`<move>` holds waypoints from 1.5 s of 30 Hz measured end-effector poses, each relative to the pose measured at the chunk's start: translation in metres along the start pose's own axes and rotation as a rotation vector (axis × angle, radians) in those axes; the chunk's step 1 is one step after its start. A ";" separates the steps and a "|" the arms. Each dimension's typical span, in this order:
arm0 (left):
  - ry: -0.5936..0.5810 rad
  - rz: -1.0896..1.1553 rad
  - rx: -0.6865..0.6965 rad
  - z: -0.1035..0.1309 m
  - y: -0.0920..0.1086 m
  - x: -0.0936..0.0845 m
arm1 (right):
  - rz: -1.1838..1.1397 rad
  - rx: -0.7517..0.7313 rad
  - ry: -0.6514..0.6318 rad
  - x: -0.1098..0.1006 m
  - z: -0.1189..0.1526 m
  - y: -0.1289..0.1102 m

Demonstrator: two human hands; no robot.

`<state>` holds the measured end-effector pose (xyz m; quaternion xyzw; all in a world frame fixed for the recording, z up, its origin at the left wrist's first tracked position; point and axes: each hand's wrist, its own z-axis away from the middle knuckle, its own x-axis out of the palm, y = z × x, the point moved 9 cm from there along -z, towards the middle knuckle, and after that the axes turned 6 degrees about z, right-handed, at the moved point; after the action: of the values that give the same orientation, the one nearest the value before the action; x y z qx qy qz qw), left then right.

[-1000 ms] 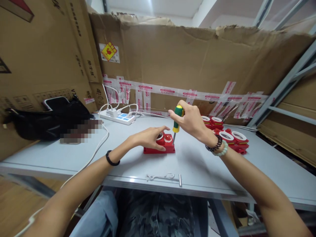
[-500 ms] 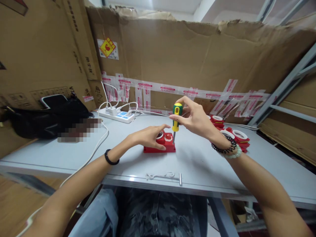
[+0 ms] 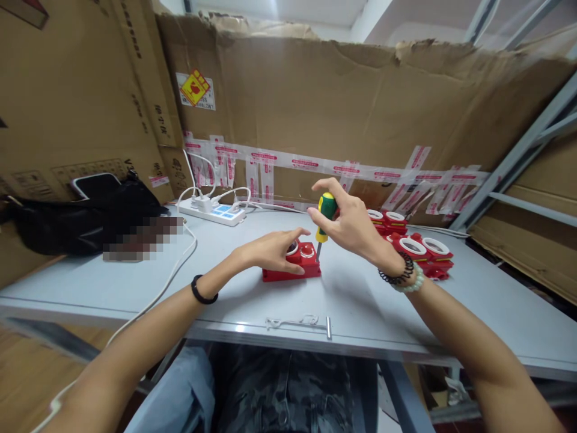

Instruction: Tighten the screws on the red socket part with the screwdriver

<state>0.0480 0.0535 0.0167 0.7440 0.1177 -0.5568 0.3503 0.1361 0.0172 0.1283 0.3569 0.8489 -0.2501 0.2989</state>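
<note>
A red plastic part (image 3: 301, 267) lies flat near the middle of the grey table (image 3: 252, 294). My left hand (image 3: 273, 251) rests on its left top and presses it down, fingers spread over a white ring. My right hand (image 3: 350, 225) grips the green and yellow handle of a screwdriver (image 3: 324, 216), which stands nearly upright. Its metal tip touches the right side of the red part.
Several more red parts with white rings (image 3: 417, 249) are stacked to the right. A white power strip (image 3: 214, 211) with cables lies at the back left, beside a black bag (image 3: 67, 219). A small metal T-shaped tool (image 3: 311, 323) lies near the front edge. Cardboard walls surround the table.
My right hand has shifted its fingers around the screwdriver handle, turning it in place. My left hand and the red part have stayed where they were.
</note>
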 end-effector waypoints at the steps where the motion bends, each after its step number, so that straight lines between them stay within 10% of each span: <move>1: -0.002 0.001 -0.001 0.000 0.000 0.000 | -0.042 -0.016 -0.064 0.000 -0.001 -0.001; 9: -0.020 0.021 -0.003 0.001 -0.001 0.000 | -0.312 -0.030 -0.466 0.000 0.002 -0.005; 21: -0.014 -0.010 -0.013 0.001 0.000 0.000 | 0.103 0.139 -0.090 -0.008 -0.004 0.004; 31: 0.013 0.010 -0.010 0.002 0.003 -0.003 | -0.034 0.100 0.043 -0.009 -0.002 0.022; 45: -0.102 0.184 0.115 0.017 0.012 -0.017 | -0.007 0.027 0.515 -0.073 0.036 0.008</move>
<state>0.0358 0.0371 0.0351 0.7413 -0.0013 -0.5650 0.3622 0.1956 -0.0344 0.1517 0.4101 0.8948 -0.1635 0.0672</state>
